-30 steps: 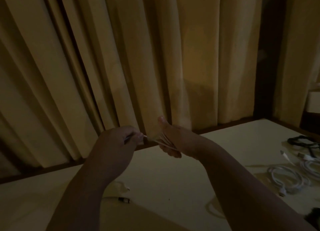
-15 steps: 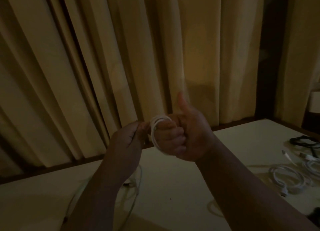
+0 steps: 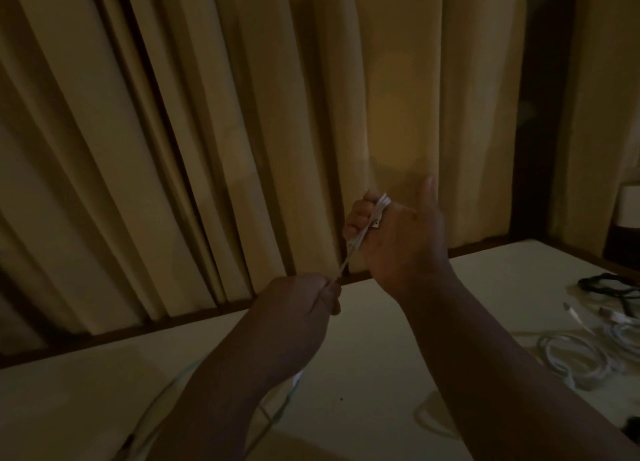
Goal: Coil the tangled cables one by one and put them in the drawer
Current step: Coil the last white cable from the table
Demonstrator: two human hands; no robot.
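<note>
Head view. The right hand (image 3: 398,239) was raised above the far edge of the bench (image 3: 381,356), thumb up, its bent fingers (image 3: 356,218) carrying several turns of the white cable (image 3: 367,232) wound round them. The left hand (image 3: 301,304), lower and just beside it, pinched the same cable between thumb and fingers, so that a short taut run joined the two hands. The unwound tail (image 3: 277,412) hung below the left forearm toward the near edge of the bench, dimly lit and partly hidden. Other white cables (image 3: 571,360) and a black cable (image 3: 609,284) lay well apart at the right edge, and a curtain (image 3: 242,114) hung behind the far edge. The drawer was not in view. The step in hand appeared to be winding, with the tail yet to be taken up. The cable looked light, thin and limp, with a smooth jacket likely to slip; it would probably spring open if tension dropped. The feeding hand was best placed on the cord close to the coil, and the finished loops gripped across all turns together, sparing the plug ends.
</note>
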